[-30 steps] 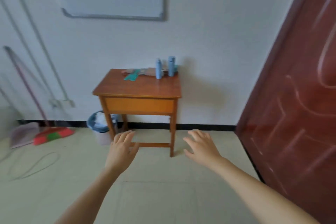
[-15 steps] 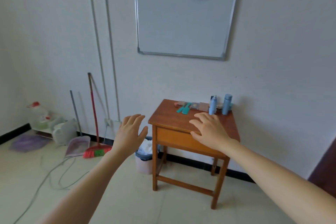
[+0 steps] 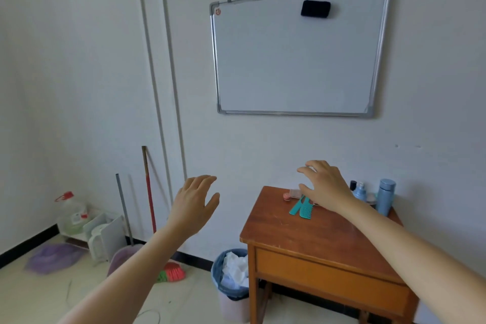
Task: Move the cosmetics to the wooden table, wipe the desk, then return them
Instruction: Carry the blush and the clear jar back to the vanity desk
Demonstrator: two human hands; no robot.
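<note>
- Head view, far left: a water jug (image 3: 71, 212) stands on the floor and a broom (image 3: 150, 208) leans on the wall. Both are well apart from the work, and I judge them no part of it.
- My left hand (image 3: 193, 205) hangs in the air to the left of the wooden counter (image 3: 315, 239). Its fingers (image 3: 203, 184) are released and loosely spread, holding nothing. I read it as free for a second pick.
- A bin (image 3: 232, 279) with white waste in it stands on the floor just beside the counter's left leg.
- The counter stands against the wall under a whiteboard (image 3: 297, 55). The cosmetics are all on it, set along its back edge near the wall, so the front is bare.
- Two teal combs (image 3: 302, 208) lie flat there, near a small pink-capped pot (image 3: 287, 196). A clear case beside them is partly hidden by my hand.
- My right hand (image 3: 326, 187) hovers over these flat pieces. Its fingers (image 3: 310, 167) are released, curved and spread, and touch nothing that I can see. It looks posed for a pick from above.
- At the back right corner a dark-capped bottle (image 3: 353, 184), a pale blue spray bottle (image 3: 359, 191) and a tall blue bottle (image 3: 385, 196) stand upright. I judge they were stood that way so they would not roll.
- With everything on this counter, I take the step in hand to be gathering the things for the return. The desk is out of view, so I cannot tell whether it has been wiped.
</note>
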